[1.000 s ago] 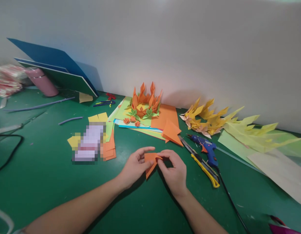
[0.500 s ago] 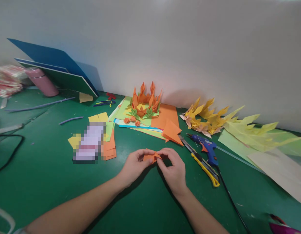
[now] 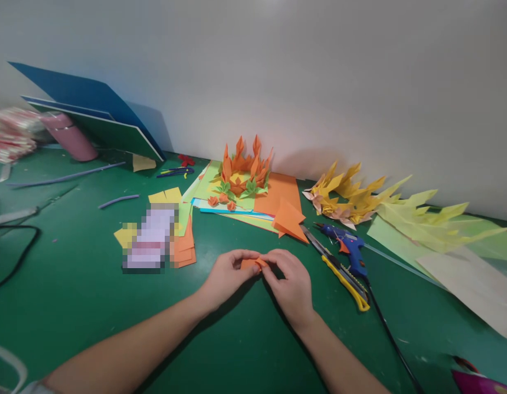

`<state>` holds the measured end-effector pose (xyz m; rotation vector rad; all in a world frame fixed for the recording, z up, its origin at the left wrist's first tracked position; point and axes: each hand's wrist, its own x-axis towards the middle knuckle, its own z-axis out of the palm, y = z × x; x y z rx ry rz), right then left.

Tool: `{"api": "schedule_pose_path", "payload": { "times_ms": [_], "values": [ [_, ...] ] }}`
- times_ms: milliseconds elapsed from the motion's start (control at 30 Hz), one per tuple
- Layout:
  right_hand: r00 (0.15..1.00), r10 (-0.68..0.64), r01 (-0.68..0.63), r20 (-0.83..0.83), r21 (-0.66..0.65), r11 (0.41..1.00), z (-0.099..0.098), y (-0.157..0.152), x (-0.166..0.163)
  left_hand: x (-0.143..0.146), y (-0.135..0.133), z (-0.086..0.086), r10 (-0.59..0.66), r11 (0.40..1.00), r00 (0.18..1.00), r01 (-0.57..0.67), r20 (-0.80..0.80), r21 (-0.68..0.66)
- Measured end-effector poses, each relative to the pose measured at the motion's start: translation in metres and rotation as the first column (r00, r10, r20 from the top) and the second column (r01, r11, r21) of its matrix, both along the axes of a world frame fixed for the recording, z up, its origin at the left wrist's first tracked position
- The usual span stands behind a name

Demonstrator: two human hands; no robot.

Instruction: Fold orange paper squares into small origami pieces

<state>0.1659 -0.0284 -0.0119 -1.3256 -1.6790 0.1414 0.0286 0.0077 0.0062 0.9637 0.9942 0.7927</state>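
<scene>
Between my two hands is a small folded orange paper point(image 3: 250, 265), partly covered by fingers. My left hand point(image 3: 228, 275) pinches it from the left, thumb in front and fingers behind. Its other side is gripped by the thumb and fingertips of my right hand point(image 3: 290, 287), which is also closed. Beyond them, an orange folded-paper crown point(image 3: 246, 169) stands on a stack of coloured sheets, with small orange paper flowers point(image 3: 223, 200) before it. Pointed orange paper pieces point(image 3: 289, 220) lie just past my right hand.
To the right lie a yellow utility knife point(image 3: 346, 282), a blue glue gun point(image 3: 347, 246) with its cord, and a yellow paper crown point(image 3: 347, 194). Left are a blurred-out phone-like object point(image 3: 150, 241), orange paper squares point(image 3: 183, 249), a pink bottle point(image 3: 70, 137) and leaning boards point(image 3: 109, 131).
My fingertips have drawn slightly closer together on the orange paper, and less of it shows between them. Nothing else on the table has been moved.
</scene>
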Motion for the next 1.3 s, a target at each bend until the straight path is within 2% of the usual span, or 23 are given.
{"api": "schedule_pose_path", "payload": {
  "times_ms": [167, 467, 700, 900, 1133, 1300],
  "values": [
    [1.000, 0.007, -0.008, 0.010, 0.010, 1.000, -0.0005, -0.0002, 0.0005, -0.0011, -0.0001, 0.0022, 0.002, 0.996, 0.999, 0.001, 0.035, -0.089],
    [0.999, 0.010, -0.010, 0.042, 0.007, 1.000, 0.0015, -0.0001, -0.0011, -0.0021, 0.0013, -0.0013, -0.014, 1.000, 1.000, 0.014, 0.006, 0.009],
    [1.000, -0.002, 0.002, 0.011, -0.006, 1.000, 0.0008, -0.0013, -0.0016, -0.0028, 0.0000, 0.0018, -0.010, 0.999, 0.999, 0.012, 0.043, -0.043],
    [1.000, 0.010, -0.011, 0.018, 0.027, 1.000, 0.0035, -0.0016, -0.0024, -0.0016, -0.0008, 0.0054, 0.039, 0.989, 0.992, -0.022, 0.117, -0.147],
    [0.997, 0.049, -0.052, 0.052, 0.045, 0.998, 0.0033, -0.0008, -0.0033, -0.0027, 0.0013, 0.0061, 0.085, 0.992, 0.994, -0.077, 0.074, -0.100],
    [0.995, 0.061, -0.066, 0.078, 0.070, 0.995, 0.0018, -0.0003, -0.0025, -0.0033, 0.0014, 0.0066, 0.114, 0.988, 0.986, -0.100, 0.124, -0.117]
  ]
}}
